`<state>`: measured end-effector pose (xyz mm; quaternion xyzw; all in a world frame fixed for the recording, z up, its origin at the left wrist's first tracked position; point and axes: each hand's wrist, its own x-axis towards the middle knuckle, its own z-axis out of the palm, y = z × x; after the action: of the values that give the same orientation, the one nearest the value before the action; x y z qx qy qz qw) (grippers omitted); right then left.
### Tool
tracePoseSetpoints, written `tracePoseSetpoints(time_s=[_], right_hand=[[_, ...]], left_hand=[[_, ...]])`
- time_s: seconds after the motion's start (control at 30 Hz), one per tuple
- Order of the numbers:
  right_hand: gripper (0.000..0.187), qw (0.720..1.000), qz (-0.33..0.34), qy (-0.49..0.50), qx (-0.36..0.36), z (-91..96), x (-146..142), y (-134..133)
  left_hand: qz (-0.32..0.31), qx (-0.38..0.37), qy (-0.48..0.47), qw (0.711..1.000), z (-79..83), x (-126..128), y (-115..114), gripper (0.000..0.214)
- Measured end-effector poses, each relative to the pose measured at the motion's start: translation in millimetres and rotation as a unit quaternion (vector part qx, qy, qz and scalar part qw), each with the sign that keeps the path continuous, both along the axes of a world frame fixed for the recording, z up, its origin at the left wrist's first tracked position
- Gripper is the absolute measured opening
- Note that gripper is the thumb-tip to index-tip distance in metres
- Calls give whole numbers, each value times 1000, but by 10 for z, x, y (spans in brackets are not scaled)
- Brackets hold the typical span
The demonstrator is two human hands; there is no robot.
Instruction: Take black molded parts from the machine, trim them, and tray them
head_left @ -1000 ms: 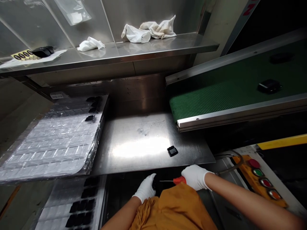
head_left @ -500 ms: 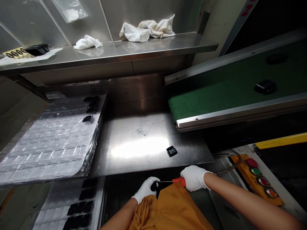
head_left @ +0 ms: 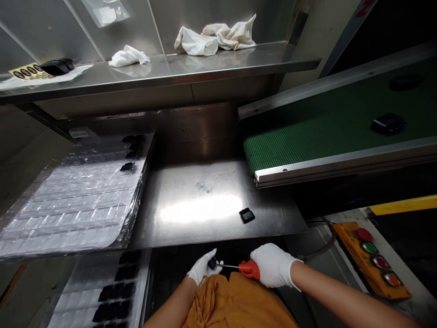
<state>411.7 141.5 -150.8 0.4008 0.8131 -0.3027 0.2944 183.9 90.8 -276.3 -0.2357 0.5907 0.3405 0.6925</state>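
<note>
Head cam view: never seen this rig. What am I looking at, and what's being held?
This picture comes from a camera worn on a person's head, looking forward and down. The right hand, in a white glove, holds an orange-handled screwdriver, whose shaft reaches a small black part held in the gloved left hand. Ahead lies a steel table with another black part on it. A green conveyor belt is to the right, and stacked clear plastic trays are to the left.

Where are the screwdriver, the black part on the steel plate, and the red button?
Screwdriver point(head_left: 250, 269): head view, on its orange grip.
Black part point(head_left: 246, 215): head view, on its top face.
Red button point(head_left: 363, 234): head view, on its cap.
</note>
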Motion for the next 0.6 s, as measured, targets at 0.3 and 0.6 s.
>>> tracePoseSetpoints(time_s=[0.3,0.6], right_hand=[[29,1000,15,-9,-12,-26,-9,-25],[32,998,2,-39,-47,-173,-33,65]], left_hand=[[100,-98,-123,983,72,-119,72,20],[119,-97,-101,983,-19,-170,90,25]])
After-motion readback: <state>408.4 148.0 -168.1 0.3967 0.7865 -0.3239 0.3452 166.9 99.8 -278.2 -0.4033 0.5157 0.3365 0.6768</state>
